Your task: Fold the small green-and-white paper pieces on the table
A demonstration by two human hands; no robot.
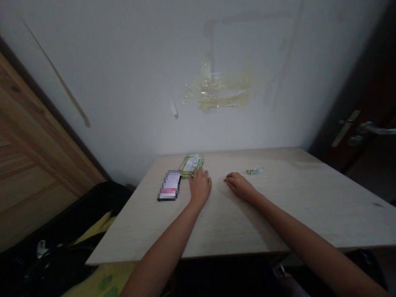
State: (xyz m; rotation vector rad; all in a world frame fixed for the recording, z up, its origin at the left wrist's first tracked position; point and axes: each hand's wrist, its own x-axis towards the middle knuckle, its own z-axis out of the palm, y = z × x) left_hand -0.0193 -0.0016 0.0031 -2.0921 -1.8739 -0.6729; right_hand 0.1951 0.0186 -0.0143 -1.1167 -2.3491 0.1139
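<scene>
My left hand (200, 187) lies open on the table, fingers spread, with its fingertips on the near edge of a flat green and white packet (192, 163). The fine print on the packet is too small to read. Left of that hand is a phone (170, 185) with a dark case, its lit screen blurred out. To the right, my right hand (240, 185) rests low over the tabletop, fingers loosely bent and nothing visible in them. Just beyond it lies a small crumpled green and white wrapper (255, 170).
The pale wooden table (309, 181) stands against a grey wall (130, 82) with yellowed tape (221, 93) on it. Wooden boards (34, 136) lean at left above dark and yellow fabric (102, 222). A dark door with a metal handle (377, 128) is at right.
</scene>
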